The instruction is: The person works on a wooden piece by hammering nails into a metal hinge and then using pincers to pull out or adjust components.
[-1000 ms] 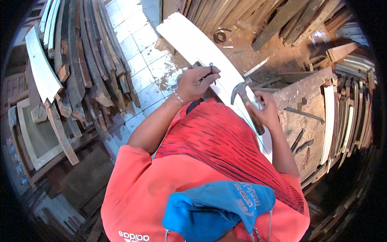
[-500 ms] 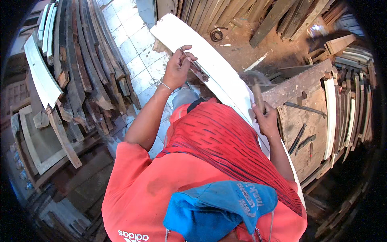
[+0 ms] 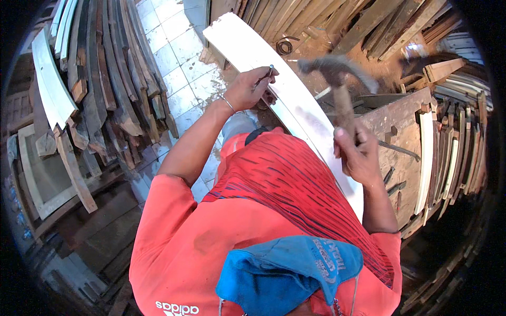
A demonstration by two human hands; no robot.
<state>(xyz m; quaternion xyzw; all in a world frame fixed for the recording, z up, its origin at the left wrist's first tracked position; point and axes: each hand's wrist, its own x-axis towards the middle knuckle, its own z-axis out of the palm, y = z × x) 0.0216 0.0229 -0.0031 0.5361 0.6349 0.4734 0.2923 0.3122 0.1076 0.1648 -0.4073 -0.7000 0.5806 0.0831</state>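
A long white board [image 3: 247, 45] runs from the top middle down to the right, along my body. At its left edge, my left hand [image 3: 246, 89] is closed on a thin metal rod [image 3: 271, 69], whose upper end sticks out above the fingers. A small dark piece [image 3: 270, 98] shows just below that hand; its kind is unclear. My right hand [image 3: 358, 152] grips the wooden handle of a claw hammer [image 3: 343, 102]. The hammer's head is raised over the board's right side and blurred by motion.
Long timbers [image 3: 100, 68] are stacked at the left above a tiled floor [image 3: 179, 68]. A wooden bench [image 3: 406, 131] with dark hand tools [image 3: 396, 188] stands at the right. More planks [image 3: 448, 152] stand beyond it, and a dark coil [image 3: 284, 47] lies at the back.
The hammer has come up and forward, its head now showing above my right hand. My left hand has shifted right and slightly nearer, with the rod more upright.
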